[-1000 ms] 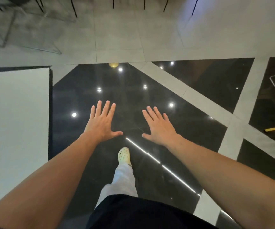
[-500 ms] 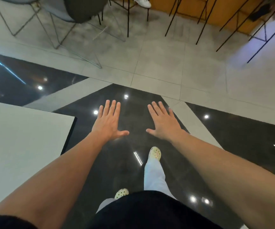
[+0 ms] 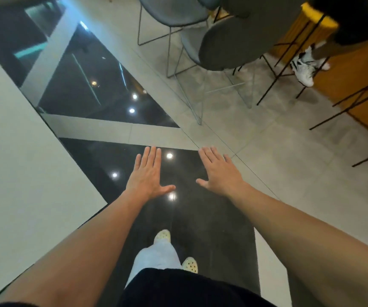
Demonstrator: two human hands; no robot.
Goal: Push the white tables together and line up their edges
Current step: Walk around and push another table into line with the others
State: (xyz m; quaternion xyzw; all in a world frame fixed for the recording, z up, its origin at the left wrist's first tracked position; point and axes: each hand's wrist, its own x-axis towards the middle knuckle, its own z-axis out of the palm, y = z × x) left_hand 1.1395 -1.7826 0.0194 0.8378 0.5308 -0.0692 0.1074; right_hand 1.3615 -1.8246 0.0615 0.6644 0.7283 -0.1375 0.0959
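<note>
1. Fingers (image 3: 149,156) of the left hand (image 3: 146,176) are spread flat and hold nothing. The right hand (image 3: 219,173) is spread and empty too.
2. Both hands hang over the dark floor (image 3: 211,218), touching no bench.
3. One white bench (image 3: 23,173) lies to the left. Its long edge runs slanting up and away to the left, and its near corner sits just beside the left arm.
4. The left hand is nearer to it. No second white bench shows.
5. Open floor lies ahead. Grey chairs (image 3: 229,41) stand well apart, up to the right.
</note>
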